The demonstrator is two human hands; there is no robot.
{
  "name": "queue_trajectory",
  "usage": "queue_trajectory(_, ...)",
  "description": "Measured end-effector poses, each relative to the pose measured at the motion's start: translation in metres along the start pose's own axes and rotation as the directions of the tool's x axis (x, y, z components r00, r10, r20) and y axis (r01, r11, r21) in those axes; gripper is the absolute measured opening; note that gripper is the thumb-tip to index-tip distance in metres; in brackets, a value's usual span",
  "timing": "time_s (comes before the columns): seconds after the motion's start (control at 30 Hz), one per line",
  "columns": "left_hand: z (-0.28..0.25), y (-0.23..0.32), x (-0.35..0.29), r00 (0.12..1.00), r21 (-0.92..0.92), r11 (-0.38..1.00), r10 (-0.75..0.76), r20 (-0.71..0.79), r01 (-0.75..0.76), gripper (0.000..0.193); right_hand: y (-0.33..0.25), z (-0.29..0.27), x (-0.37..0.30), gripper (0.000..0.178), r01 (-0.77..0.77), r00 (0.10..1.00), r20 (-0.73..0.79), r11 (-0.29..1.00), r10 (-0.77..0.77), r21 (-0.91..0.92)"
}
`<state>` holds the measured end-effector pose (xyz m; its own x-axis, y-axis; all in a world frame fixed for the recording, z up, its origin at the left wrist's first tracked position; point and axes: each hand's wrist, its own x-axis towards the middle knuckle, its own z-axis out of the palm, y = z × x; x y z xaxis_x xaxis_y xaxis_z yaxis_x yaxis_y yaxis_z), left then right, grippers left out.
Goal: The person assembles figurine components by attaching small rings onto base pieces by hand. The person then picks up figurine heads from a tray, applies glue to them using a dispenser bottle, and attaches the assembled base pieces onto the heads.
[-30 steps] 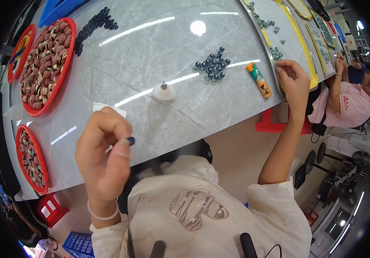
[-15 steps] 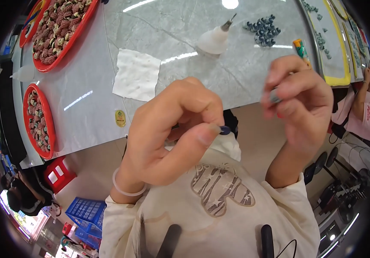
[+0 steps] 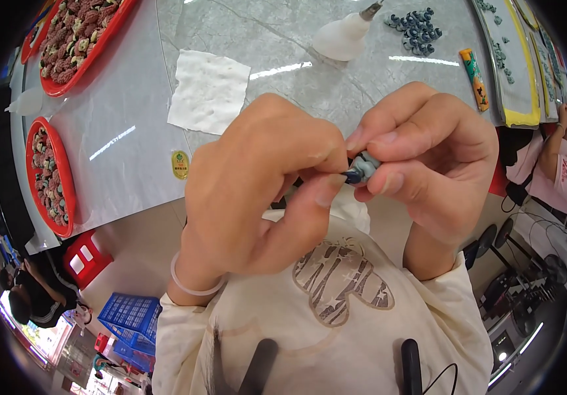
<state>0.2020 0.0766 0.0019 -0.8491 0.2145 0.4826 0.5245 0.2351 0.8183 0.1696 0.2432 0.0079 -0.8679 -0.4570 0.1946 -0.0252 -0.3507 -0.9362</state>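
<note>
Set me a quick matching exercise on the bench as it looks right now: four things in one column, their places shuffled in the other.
Things:
1. White translucent squeeze bottle with metal tip
2. White, roughly square, paper-like sheet
3. Slim orange-and-green tube
4. Small grey-blue piece

Places:
A. Held in the right hand
B. Nearest the yellow-edged tray
C. Between the sheet and the cluster of small blue-grey pieces
D. Nearest the oval gold sticker

Pairs: 1-C, 2-D, 3-B, 4-A
</note>
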Motion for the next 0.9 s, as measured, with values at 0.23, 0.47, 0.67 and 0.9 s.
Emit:
queue_trajectory(0.23, -0.003, 0.006, 0.007, 0.990, 0.286, 0.948, 0.144, 0.004, -0.139, 0.015, 0.005, 0.004, 0.000, 0.015, 0.037, 0.999, -0.027, 0.998, -0.036, 0.048)
queue_trajectory(0.47, 0.008, 0.006, -0.002, 0.937, 0.466, 0.861, 0.309, -0.164, -0.203, 0.020, 0.010, 0.013, 0.000, 0.015, -0.030, 0.996, -0.070, 0.961, 0.052, 0.276)
queue_trajectory(0.67, 0.005, 0.000, -0.004, 0.972, 0.071, 0.996, 0.074, -0.221, -0.059, 0.021, 0.012, 0.019, -0.001, 0.015, -0.027, 0.994, -0.088, 0.938, 0.061, 0.346)
queue_trajectory(0.9, 0.001, -0.009, -0.007, 0.978, -0.387, 0.914, -0.175, -0.111, 0.119, 0.027, 0.009, 0.022, -0.003, 0.012, -0.147, 0.967, -0.124, 0.888, 0.221, 0.435)
